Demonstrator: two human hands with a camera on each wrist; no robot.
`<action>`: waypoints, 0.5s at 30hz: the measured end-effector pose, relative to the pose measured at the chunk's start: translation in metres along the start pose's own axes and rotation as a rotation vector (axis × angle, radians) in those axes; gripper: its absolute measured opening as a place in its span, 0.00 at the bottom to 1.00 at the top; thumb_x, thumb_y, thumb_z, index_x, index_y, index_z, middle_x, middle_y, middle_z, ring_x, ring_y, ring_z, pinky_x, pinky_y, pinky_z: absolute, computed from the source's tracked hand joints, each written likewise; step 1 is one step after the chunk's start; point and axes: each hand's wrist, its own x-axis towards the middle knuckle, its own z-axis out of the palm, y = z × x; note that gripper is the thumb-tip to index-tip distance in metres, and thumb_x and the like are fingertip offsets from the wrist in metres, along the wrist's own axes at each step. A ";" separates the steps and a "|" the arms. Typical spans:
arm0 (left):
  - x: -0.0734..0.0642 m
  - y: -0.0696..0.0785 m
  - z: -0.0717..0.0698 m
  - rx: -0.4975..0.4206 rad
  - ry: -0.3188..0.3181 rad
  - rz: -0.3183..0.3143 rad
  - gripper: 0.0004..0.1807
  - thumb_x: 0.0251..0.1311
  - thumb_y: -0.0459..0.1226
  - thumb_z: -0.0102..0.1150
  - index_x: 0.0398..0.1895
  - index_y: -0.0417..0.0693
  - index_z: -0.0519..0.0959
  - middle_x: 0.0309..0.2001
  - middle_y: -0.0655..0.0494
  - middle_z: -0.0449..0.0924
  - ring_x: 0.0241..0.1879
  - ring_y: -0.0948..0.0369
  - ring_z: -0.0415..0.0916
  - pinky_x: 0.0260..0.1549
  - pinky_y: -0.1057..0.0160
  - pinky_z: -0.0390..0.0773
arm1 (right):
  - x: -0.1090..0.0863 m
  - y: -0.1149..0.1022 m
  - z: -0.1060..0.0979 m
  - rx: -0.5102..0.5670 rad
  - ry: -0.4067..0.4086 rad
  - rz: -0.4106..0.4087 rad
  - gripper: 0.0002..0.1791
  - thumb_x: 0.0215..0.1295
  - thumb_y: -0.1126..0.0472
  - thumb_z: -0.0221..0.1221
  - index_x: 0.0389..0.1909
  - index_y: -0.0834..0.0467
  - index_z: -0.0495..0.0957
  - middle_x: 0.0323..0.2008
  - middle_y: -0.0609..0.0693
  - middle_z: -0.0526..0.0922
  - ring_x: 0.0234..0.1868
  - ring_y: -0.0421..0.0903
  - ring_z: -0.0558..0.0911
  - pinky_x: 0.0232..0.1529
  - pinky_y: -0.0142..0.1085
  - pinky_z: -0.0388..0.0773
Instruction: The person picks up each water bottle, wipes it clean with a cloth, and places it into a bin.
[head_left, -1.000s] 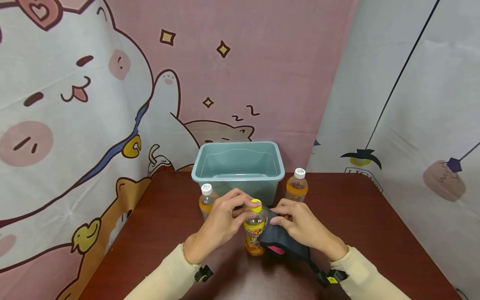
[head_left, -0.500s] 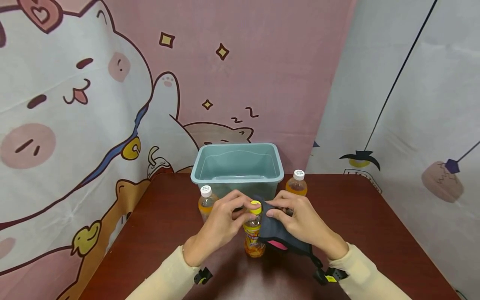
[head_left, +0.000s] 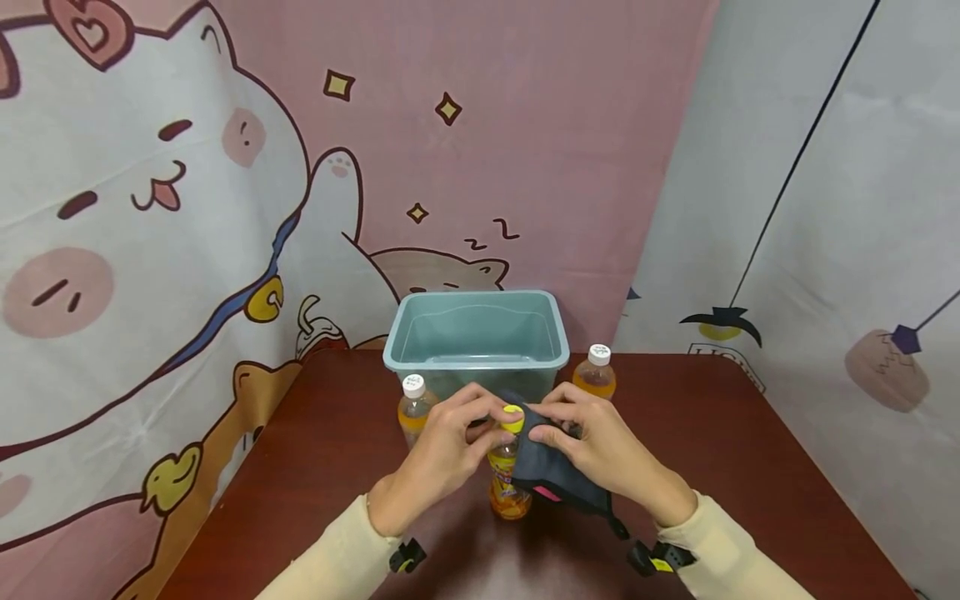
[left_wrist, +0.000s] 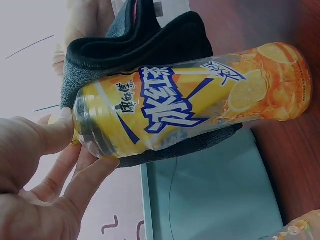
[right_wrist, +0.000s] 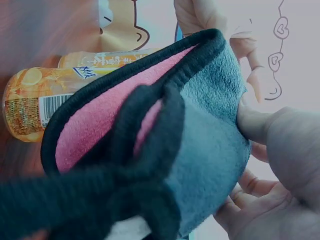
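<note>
A bottle of orange drink [head_left: 508,493] with a yellow cap stands on the table in the head view. My left hand [head_left: 444,440] holds it by the cap and neck between thumb and fingers. Its printed label [left_wrist: 165,102] shows at close range in the left wrist view. My right hand [head_left: 606,433] pinches a dark grey cloth [head_left: 547,462] with black edging and a pink reverse side. That cloth [right_wrist: 210,140] wraps against the back and right side of the bottle, hiding part of it. In the right wrist view a strap-like black end of it hangs nearest the camera.
Behind the hands stands a pale blue-green plastic bin [head_left: 477,365]. One white-capped bottle [head_left: 414,408] is on its front left, another white-capped bottle [head_left: 596,373] on its right. The dark red table [head_left: 720,467] meets a patterned curtain [head_left: 570,150] at the back.
The right hand has drawn the cloth slightly up and to the left, so it covers more of the bottle's right side. The left hand keeps its hold on the cap and neck.
</note>
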 end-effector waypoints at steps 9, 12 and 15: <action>-0.001 0.000 0.000 -0.012 -0.003 0.006 0.15 0.69 0.31 0.81 0.55 0.53 0.95 0.49 0.55 0.88 0.29 0.66 0.72 0.30 0.72 0.79 | 0.001 0.002 0.002 0.036 -0.006 0.022 0.19 0.74 0.60 0.77 0.62 0.56 0.95 0.46 0.41 0.88 0.40 0.33 0.82 0.37 0.29 0.83; -0.001 0.000 0.000 -0.010 -0.005 0.004 0.15 0.68 0.31 0.82 0.55 0.53 0.94 0.49 0.55 0.88 0.30 0.66 0.73 0.30 0.72 0.79 | 0.000 0.002 0.002 0.042 -0.010 0.038 0.18 0.74 0.60 0.77 0.62 0.56 0.95 0.45 0.41 0.89 0.38 0.32 0.81 0.34 0.29 0.82; 0.000 0.000 -0.001 -0.009 -0.009 0.000 0.15 0.68 0.31 0.82 0.55 0.53 0.94 0.49 0.55 0.88 0.32 0.68 0.75 0.31 0.71 0.82 | -0.002 0.003 0.001 0.046 -0.012 0.050 0.17 0.74 0.60 0.77 0.61 0.56 0.95 0.44 0.41 0.90 0.36 0.31 0.79 0.32 0.29 0.80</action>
